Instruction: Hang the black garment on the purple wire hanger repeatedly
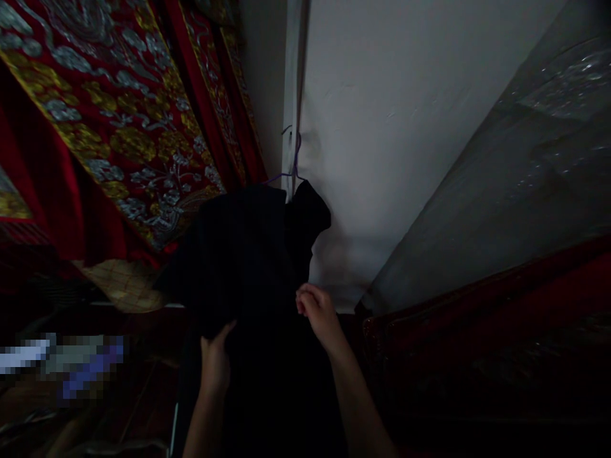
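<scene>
Dark garment (243, 248), matte and soft-draped, hangs from a thin purple hanger (298, 152) against a narrow white upright strip (293, 83), directly before the person. Left hand (217, 362) lies at the garment's lower left portion, thumb extended; its other fingers are hidden, so their opening and any grip cannot be determined. Right hand (319, 313) is at the right edge, fingers curled inward (whether cloth is pinched between them cannot be told). At left, red cloth (133, 137) bears raised gold and silver floral embroidery; at right, glossy, wrinkled translucent sheeting (520, 172) slants across a pale, smooth wall (382, 127).
</scene>
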`<move>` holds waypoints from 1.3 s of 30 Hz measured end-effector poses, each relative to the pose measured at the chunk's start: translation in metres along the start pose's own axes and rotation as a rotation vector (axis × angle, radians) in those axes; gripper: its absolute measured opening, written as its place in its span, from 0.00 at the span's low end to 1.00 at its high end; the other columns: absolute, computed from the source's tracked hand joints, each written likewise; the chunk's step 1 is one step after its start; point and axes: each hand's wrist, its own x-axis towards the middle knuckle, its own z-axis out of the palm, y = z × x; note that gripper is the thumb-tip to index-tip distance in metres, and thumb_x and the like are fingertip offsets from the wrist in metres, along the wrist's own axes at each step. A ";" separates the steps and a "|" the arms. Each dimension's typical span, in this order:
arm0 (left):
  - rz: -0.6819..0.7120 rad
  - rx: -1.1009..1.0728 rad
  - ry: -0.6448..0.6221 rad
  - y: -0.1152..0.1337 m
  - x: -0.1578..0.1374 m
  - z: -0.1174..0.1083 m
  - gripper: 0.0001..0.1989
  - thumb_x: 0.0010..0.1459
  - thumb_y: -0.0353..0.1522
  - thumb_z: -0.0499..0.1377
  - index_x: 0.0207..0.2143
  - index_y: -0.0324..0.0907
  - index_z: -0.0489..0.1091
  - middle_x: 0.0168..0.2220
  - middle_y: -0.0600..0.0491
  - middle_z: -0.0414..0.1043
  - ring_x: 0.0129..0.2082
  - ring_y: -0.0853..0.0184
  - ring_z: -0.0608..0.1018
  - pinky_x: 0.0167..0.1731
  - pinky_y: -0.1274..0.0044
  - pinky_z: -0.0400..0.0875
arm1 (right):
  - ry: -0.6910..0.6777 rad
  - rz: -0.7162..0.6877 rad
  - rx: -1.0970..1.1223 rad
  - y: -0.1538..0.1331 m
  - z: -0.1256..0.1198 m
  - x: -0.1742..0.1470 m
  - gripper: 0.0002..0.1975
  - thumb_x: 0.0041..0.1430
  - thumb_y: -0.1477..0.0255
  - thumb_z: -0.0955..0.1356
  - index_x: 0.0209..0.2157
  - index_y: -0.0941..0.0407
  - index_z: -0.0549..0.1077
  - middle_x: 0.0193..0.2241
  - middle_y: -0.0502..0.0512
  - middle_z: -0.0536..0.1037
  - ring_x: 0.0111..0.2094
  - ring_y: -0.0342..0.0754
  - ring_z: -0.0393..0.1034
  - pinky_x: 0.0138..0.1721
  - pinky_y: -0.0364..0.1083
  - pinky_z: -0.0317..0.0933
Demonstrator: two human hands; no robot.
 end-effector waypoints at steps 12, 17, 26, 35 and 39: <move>0.703 0.414 -0.306 0.019 -0.044 0.059 0.11 0.58 0.32 0.63 0.45 0.44 0.74 0.45 0.48 0.76 0.49 0.58 0.77 0.52 0.70 0.70 | -0.116 0.015 -0.009 -0.022 0.015 -0.034 0.12 0.53 0.68 0.63 0.18 0.54 0.63 0.16 0.46 0.63 0.20 0.41 0.57 0.25 0.43 0.51; 0.761 0.401 -0.332 0.018 -0.046 0.082 0.04 0.58 0.29 0.60 0.36 0.44 0.74 0.34 0.52 0.76 0.36 0.62 0.79 0.40 0.73 0.72 | -0.113 0.057 -0.040 -0.023 0.005 -0.034 0.13 0.52 0.67 0.64 0.17 0.54 0.62 0.14 0.45 0.61 0.19 0.41 0.56 0.23 0.42 0.49; 0.723 0.433 -0.387 0.021 -0.053 0.081 0.04 0.58 0.30 0.60 0.31 0.43 0.74 0.29 0.53 0.75 0.32 0.63 0.78 0.34 0.76 0.70 | -0.116 0.255 0.240 -0.019 0.000 -0.037 0.16 0.52 0.59 0.69 0.22 0.58 0.76 0.09 0.45 0.62 0.12 0.37 0.51 0.17 0.41 0.41; 0.613 0.464 -0.478 0.015 -0.037 0.077 0.05 0.59 0.34 0.61 0.31 0.43 0.74 0.31 0.51 0.76 0.35 0.61 0.78 0.38 0.74 0.70 | 0.053 0.065 0.383 -0.092 -0.006 0.070 0.09 0.46 0.68 0.70 0.20 0.60 0.75 0.11 0.46 0.66 0.13 0.34 0.49 0.14 0.38 0.38; 0.640 0.544 -0.549 0.006 -0.026 0.073 0.05 0.61 0.32 0.59 0.31 0.43 0.73 0.31 0.51 0.75 0.34 0.62 0.78 0.35 0.75 0.69 | 0.046 0.059 0.393 -0.127 -0.006 0.112 0.07 0.47 0.71 0.69 0.20 0.60 0.72 0.12 0.44 0.65 0.11 0.33 0.46 0.13 0.38 0.35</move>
